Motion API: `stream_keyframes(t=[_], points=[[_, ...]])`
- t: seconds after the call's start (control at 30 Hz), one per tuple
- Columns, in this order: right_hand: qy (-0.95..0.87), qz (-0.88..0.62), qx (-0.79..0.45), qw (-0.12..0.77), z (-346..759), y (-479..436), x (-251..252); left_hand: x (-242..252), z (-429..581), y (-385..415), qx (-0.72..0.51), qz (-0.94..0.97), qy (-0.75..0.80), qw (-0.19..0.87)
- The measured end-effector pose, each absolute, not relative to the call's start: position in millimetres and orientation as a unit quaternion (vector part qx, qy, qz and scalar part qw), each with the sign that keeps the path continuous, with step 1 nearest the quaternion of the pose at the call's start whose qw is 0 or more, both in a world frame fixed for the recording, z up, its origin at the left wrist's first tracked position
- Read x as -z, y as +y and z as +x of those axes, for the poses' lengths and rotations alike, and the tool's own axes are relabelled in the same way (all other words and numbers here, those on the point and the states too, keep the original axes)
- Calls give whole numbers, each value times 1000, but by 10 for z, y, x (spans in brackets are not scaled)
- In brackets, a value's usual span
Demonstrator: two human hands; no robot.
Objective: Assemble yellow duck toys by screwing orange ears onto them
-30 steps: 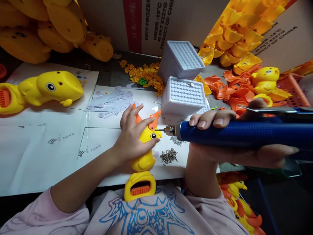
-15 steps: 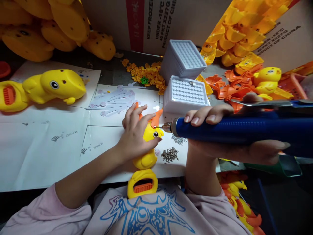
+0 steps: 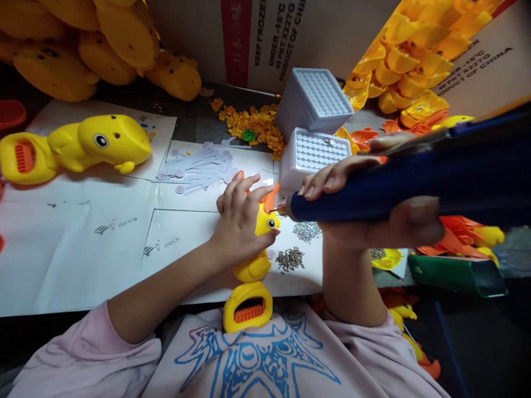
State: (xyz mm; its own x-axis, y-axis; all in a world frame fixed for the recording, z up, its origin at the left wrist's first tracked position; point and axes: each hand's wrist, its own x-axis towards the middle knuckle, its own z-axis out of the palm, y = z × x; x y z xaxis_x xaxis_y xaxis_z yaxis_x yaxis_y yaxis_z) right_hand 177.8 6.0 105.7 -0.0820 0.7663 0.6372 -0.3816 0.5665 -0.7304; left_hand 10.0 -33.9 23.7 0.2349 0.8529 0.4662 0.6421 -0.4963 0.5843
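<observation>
My left hand [image 3: 245, 216] grips a yellow toy duck [image 3: 254, 267] from the left, its thumb by the printed eye and its fingers over the head. An orange piece [image 3: 271, 198] sits on top of the head. The duck's yellow handle [image 3: 229, 318], with an orange ribbed insert, points towards my shirt. In my right hand [image 3: 373, 234] is a blue electric screwdriver [image 3: 357, 193], held sideways. Its thin bit meets the orange piece just above the eye; any screw at the tip is too small to make out.
Dark screws [image 3: 290, 258] and silver screws [image 3: 307, 231] lie in piles right of the duck. White ribbed boxes [image 3: 317, 149] stand behind. Another yellow duck [image 3: 95, 141] lies left, near paper strips [image 3: 203, 166]. A green container [image 3: 448, 273] is at right.
The screwdriver's rear end has swung up and towards me, while its bit stays at the orange piece. The view has shifted slightly; my left hand keeps its hold on the duck.
</observation>
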Motion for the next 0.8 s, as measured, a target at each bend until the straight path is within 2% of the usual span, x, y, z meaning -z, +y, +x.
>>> stream_keyframes(t=[0.17,0.3,0.4,0.5,0.63,0.8], points=[[-564,-214,-459,651,1718,52,-1077,-279,73,-319,-338,782,497,164],[-489,-263,-440,705,1727,76,-1120,-268,-37,-281,-336,795,487,135],[-447,-297,-384,752,1917,60,-1127,-287,-142,-221,-305,813,479,133],[-423,-382,-263,778,2255,-4,-1054,-357,-216,-181,-253,823,485,152],[-382,-476,-132,781,2716,-63,-829,-429,-303,-138,-242,797,503,230],[-335,-505,-122,786,2989,-181,-664,-400,-463,26,-383,698,440,415]])
